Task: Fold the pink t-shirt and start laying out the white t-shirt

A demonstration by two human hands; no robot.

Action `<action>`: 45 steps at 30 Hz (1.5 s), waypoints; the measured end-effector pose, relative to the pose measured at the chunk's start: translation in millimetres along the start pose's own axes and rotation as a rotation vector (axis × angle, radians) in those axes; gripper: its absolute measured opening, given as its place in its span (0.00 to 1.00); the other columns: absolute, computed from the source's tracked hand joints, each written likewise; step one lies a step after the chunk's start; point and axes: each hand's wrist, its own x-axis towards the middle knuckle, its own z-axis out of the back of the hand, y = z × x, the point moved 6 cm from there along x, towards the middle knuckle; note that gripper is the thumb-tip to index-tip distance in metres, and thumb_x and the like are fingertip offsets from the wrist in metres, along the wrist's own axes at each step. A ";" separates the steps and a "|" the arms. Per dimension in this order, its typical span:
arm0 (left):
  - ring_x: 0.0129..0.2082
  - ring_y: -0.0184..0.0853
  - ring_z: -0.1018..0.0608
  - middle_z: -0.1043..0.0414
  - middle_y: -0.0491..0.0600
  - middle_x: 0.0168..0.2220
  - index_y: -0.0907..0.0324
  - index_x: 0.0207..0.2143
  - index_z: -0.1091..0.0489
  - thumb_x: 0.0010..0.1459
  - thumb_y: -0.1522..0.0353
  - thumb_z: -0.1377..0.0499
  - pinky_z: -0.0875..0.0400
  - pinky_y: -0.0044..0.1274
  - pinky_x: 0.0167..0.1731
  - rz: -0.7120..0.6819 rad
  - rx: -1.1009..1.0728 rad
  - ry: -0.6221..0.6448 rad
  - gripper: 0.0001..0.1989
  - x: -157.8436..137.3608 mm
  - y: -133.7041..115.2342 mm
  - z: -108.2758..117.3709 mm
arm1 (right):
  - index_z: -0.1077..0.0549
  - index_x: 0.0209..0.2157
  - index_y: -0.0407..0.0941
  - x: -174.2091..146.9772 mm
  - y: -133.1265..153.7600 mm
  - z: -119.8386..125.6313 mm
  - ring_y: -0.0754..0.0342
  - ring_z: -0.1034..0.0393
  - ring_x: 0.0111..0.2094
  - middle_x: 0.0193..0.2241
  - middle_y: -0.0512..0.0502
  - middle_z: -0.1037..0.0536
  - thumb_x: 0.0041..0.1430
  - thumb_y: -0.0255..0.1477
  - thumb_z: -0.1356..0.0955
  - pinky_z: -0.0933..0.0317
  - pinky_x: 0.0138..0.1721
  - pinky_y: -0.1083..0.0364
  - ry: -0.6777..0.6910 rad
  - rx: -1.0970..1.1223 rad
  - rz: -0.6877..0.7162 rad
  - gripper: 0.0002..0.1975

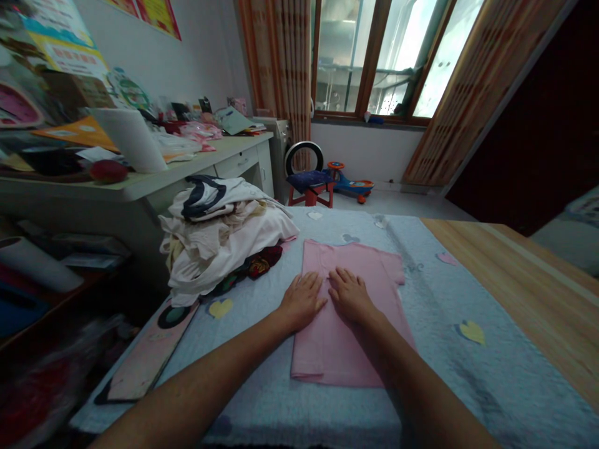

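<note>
A pink short-sleeved T-shirt [346,349] lies on a light blue blanket with heart shapes [253,399]. Its left side is folded inward, while a sleeve sticks out on the right. My left hand [302,302] rests flat on the folded part, fingers stretched out. Close beside it, my right hand [350,294] lies palm down on the upper middle of the shirt, its fingers extended too. Neither hand grips the cloth. To the left of the shirt sits a heap of crumpled clothes [224,243], mostly white and beige, with dark patterned fabric underneath.
A flat pink board-like item [150,355] lies at the blanket's left edge. Bare wood [524,280] borders the blanket on the right. A cluttered desk [229,149] stands at the left. Beyond are a red stool [311,197] and a blue ride-on toy [349,184].
</note>
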 end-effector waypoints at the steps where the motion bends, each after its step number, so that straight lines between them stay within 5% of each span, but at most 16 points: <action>1: 0.69 0.43 0.44 0.46 0.56 0.68 0.60 0.67 0.45 0.68 0.55 0.53 0.53 0.39 0.66 -0.009 -0.005 0.012 0.30 -5.5 -2.5 -0.6 | 0.43 0.66 0.46 -2.6 -2.1 -0.5 0.42 0.54 0.68 0.69 0.39 0.46 0.67 0.35 0.41 0.57 0.63 0.37 -0.002 -0.001 -0.008 0.27; 11: 0.69 0.45 0.47 0.49 0.58 0.69 0.61 0.67 0.47 0.68 0.53 0.54 0.55 0.41 0.67 -0.021 0.022 0.036 0.32 -36.1 -15.9 -3.8 | 0.42 0.66 0.40 -15.3 -4.3 -1.6 0.44 0.53 0.68 0.67 0.36 0.43 0.68 0.34 0.41 0.60 0.66 0.41 -0.116 0.024 -0.002 0.27; 16: 0.70 0.46 0.51 0.53 0.58 0.70 0.60 0.69 0.50 0.66 0.51 0.51 0.56 0.42 0.67 -0.028 0.002 0.074 0.36 -57.0 -22.3 -1.3 | 0.36 0.62 0.44 -22.1 12.5 9.5 0.50 0.51 0.67 0.65 0.40 0.39 0.69 0.29 0.44 0.64 0.67 0.44 -0.263 0.095 0.203 0.22; 23: 0.71 0.49 0.56 0.60 0.59 0.72 0.59 0.69 0.51 0.64 0.52 0.48 0.58 0.44 0.67 -0.042 -0.035 0.152 0.37 -81.8 -24.4 4.1 | 0.36 0.62 0.46 -24.2 27.5 2.6 0.50 0.47 0.66 0.65 0.41 0.38 0.68 0.31 0.41 0.58 0.65 0.42 -0.103 0.120 0.296 0.22; 28: 0.70 0.48 0.51 0.53 0.57 0.71 0.56 0.68 0.49 0.64 0.57 0.45 0.55 0.45 0.66 -0.102 -0.094 0.154 0.34 -93.5 -24.9 10.2 | 0.36 0.62 0.45 -26.0 28.4 5.2 0.49 0.49 0.67 0.66 0.40 0.40 0.67 0.33 0.40 0.59 0.65 0.43 -0.079 0.089 0.275 0.24; 36: 0.52 0.40 0.29 0.27 0.53 0.49 0.58 0.47 0.28 0.63 0.67 0.44 0.39 0.36 0.57 -0.267 -0.328 -0.081 0.11 -98.5 -26.2 41.0 | 0.42 0.66 0.42 -44.0 35.2 12.4 0.43 0.58 0.69 0.69 0.36 0.49 0.64 0.40 0.37 0.65 0.67 0.39 0.060 0.102 0.266 0.33; 41: 0.41 0.37 0.27 0.27 0.50 0.37 0.58 0.35 0.28 0.64 0.70 0.46 0.33 0.32 0.46 -0.315 -0.409 -0.106 0.07 -100.8 -28.4 43.1 | 0.45 0.67 0.44 -70.5 41.2 13.7 0.40 0.63 0.70 0.70 0.36 0.53 0.60 0.42 0.34 0.68 0.66 0.37 0.155 0.142 0.294 0.38; 45: 0.43 0.39 0.27 0.27 0.51 0.41 0.58 0.38 0.29 0.61 0.72 0.46 0.34 0.33 0.47 -0.241 -0.397 -0.166 0.06 -102.1 -24.0 40.6 | 0.44 0.67 0.45 -87.4 44.9 11.3 0.37 0.65 0.70 0.70 0.37 0.53 0.56 0.45 0.32 0.69 0.66 0.34 0.188 0.171 0.322 0.41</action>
